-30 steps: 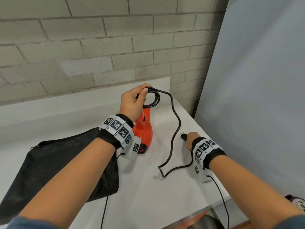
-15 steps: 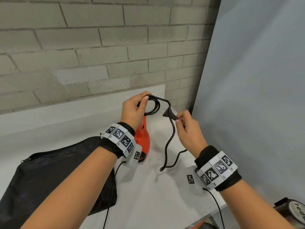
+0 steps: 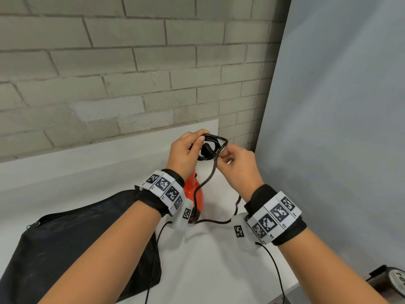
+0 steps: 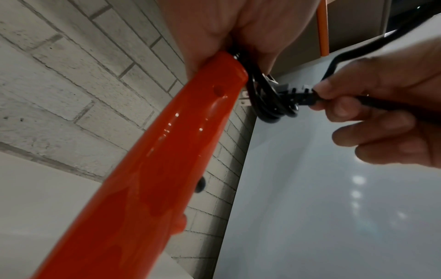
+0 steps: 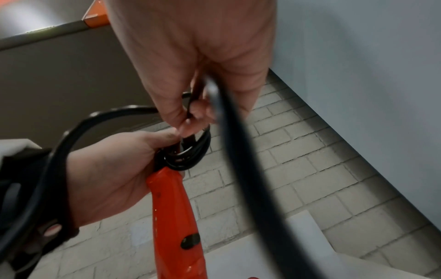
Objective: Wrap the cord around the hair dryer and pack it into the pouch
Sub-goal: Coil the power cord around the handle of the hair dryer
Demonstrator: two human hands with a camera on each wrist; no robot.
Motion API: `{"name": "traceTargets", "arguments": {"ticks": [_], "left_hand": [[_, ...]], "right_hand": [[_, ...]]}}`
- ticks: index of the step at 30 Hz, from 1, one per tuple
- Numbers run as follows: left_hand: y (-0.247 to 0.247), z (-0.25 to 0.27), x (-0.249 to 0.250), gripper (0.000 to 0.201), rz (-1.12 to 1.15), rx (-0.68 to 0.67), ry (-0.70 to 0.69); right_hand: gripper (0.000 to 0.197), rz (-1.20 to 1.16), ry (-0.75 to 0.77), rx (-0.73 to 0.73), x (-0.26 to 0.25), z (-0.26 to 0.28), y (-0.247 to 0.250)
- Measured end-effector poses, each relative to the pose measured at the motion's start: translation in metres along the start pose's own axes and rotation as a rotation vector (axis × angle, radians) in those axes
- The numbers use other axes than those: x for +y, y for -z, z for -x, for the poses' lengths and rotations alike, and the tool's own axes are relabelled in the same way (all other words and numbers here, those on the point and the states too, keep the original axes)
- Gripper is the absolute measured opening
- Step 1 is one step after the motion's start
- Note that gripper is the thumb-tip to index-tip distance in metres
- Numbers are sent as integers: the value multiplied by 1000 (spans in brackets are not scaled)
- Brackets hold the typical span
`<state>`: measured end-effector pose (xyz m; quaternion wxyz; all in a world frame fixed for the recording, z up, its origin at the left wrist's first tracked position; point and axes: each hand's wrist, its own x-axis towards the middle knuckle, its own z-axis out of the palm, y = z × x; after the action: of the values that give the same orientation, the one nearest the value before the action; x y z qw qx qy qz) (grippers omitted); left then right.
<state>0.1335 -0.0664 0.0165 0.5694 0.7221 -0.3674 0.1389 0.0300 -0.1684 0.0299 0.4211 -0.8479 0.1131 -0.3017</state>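
Observation:
An orange hair dryer (image 3: 195, 191) (image 4: 152, 160) (image 5: 175, 211) stands on the white table (image 3: 208, 260), mostly hidden behind my left wrist. My left hand (image 3: 186, 150) (image 5: 114, 169) grips the top of its handle together with a bundle of black cord loops (image 3: 211, 148) (image 5: 188, 158). My right hand (image 3: 232, 159) (image 4: 372, 105) pinches the black plug (image 4: 298, 94) and holds it against the loops. A slack length of cord (image 3: 206, 185) hangs from the hands down to the table. The black zip pouch (image 3: 72, 242) lies flat at the left.
A brick wall (image 3: 109, 73) stands behind the table and a pale grey panel (image 3: 339, 128) closes the right side. The table's front edge runs at the lower right, with a dark round object (image 3: 392, 279) beyond it. Thin black wrist-camera cables (image 3: 274, 266) trail from both wrists.
My right hand picked the plug up from the table, raised it and brought it to the cord loops in my left hand. The slack cord has shortened and lifted off the table.

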Motion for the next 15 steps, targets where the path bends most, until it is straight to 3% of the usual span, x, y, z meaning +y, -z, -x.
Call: {"name": "traceTargets", "arguments": {"ticks": [4,7,12,15], "left_hand": [[2,-19,-13,30,4,3,-13],[3,-20,-11,28,25,-15,-43],[4,-13,-7,28,88,-94,-28],[6,-12,-4,27,125,-179,-10]], "right_hand": [[17,48,-99,26,1,-34,-14],[32,-80,-202,25,1,-46,-17],[40,-140,-172,84,9,-48,-27],[41,-94,-134,-20,12,-56,-37]]}}
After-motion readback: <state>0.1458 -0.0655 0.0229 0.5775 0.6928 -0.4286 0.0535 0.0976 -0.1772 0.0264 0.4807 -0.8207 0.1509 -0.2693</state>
